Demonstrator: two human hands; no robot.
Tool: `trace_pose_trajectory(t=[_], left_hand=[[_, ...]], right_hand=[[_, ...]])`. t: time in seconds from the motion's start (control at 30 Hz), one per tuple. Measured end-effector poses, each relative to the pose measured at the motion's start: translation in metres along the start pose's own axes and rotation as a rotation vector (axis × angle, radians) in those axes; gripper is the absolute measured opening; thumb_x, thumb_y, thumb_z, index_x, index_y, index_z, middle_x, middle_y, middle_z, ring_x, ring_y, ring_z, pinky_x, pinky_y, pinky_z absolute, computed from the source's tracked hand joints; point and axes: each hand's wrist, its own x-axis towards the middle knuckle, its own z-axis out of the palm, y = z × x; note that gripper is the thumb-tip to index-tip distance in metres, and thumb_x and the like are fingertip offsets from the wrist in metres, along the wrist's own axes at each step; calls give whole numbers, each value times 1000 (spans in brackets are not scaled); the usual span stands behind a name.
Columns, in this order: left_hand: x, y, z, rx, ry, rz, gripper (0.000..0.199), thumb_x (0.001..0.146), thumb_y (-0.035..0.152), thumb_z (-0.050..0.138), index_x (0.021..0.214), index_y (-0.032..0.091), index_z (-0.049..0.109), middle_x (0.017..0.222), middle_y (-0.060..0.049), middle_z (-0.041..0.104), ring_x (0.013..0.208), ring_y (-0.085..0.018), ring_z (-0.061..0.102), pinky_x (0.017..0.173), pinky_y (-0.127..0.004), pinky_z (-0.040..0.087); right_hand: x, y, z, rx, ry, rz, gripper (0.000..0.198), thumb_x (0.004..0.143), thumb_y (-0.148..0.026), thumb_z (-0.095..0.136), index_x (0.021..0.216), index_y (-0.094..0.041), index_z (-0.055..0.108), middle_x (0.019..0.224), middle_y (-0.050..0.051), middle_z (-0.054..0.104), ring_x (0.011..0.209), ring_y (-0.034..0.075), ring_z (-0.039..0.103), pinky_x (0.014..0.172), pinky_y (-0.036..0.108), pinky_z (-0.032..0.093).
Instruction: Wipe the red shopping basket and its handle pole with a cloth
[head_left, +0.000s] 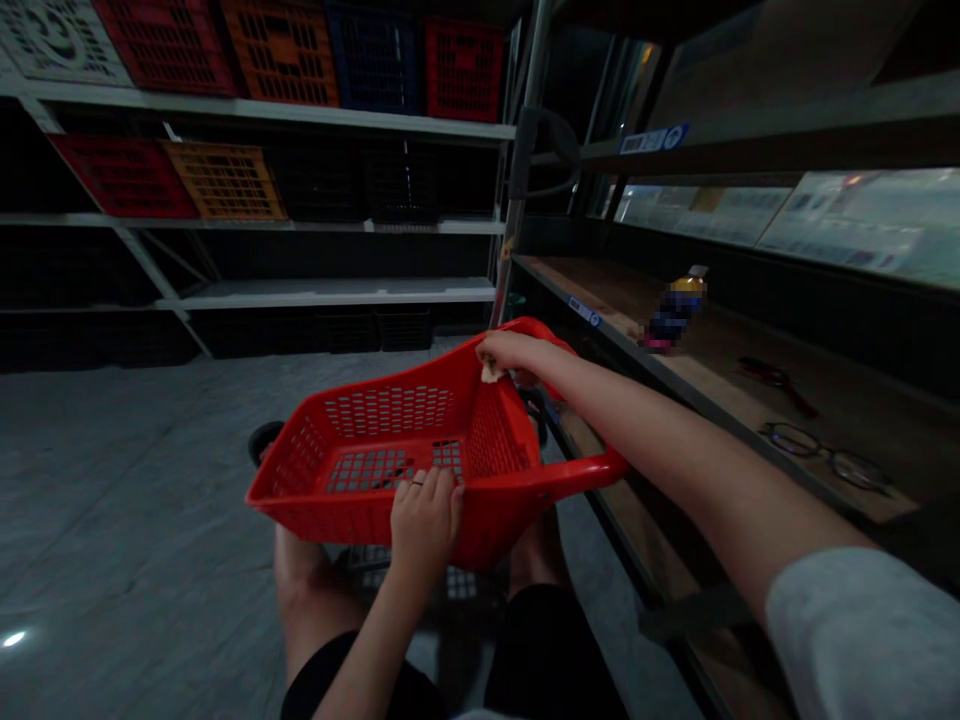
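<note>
A red plastic shopping basket (pixel 360 515) with slotted walls and a grid floor rests between my legs, its long red handle (pixel 592 470) pointing right. My left hand (pixel 426 515) is closed over its near rim, fingers hooked inward and a dark ring on one finger. At the far right end, my right hand (pixel 504 352) reaches across to the rim. Pinched in it is a small crumpled pale cloth (pixel 490 370), lying against the basket's inner wall. The fingertips of the right hand are partly hidden.
On the right, a wooden shelf (pixel 585 280) bears a bottle (pixel 673 315), red-handled pliers-like tool (pixel 776 383) and eyeglasses (pixel 825 455). Its metal edge runs close under my right arm. Behind, a white rack (pixel 337 293) carries several coloured crates (pixel 281 50). Grey floor (pixel 135 480) lies left.
</note>
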Motion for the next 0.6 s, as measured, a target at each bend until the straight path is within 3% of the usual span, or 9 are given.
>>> trace_pose_trajectory(t=[0.17, 0.3, 0.43, 0.6], left_hand=[[-4, 6, -3, -3, 24, -10, 33, 104, 30, 34, 81, 23, 56, 79, -6, 65, 79, -24, 58, 75, -39, 37], [-3, 8, -3, 2, 1, -32, 33, 104, 32, 35, 81, 23, 56, 81, -6, 65, 81, -24, 58, 76, -39, 37], [2, 5, -4, -9, -75, -51, 34, 105, 34, 32, 85, 23, 58, 85, -7, 66, 85, -25, 59, 77, -39, 37], [11, 0, -6, -28, -192, -78, 41, 106, 38, 27, 91, 21, 61, 95, -11, 68, 93, -27, 60, 82, -39, 38]], right_hand=[[29, 1, -3, -176, -63, 42, 23, 84, -8, 64, 103, -11, 76, 115, 18, 68, 94, 22, 71, 76, 26, 49], [17, -4, -4, -226, -96, 11, 26, 90, -10, 55, 105, -11, 76, 118, 19, 67, 96, 24, 71, 78, 29, 50], [-32, -13, 1, -136, -114, -155, 30, 86, -3, 54, 96, -15, 78, 107, 12, 71, 95, 20, 69, 83, 27, 49], [-127, -44, -4, 138, -128, -259, 37, 79, 3, 52, 91, -20, 79, 95, 3, 73, 88, 15, 69, 85, 25, 52]])
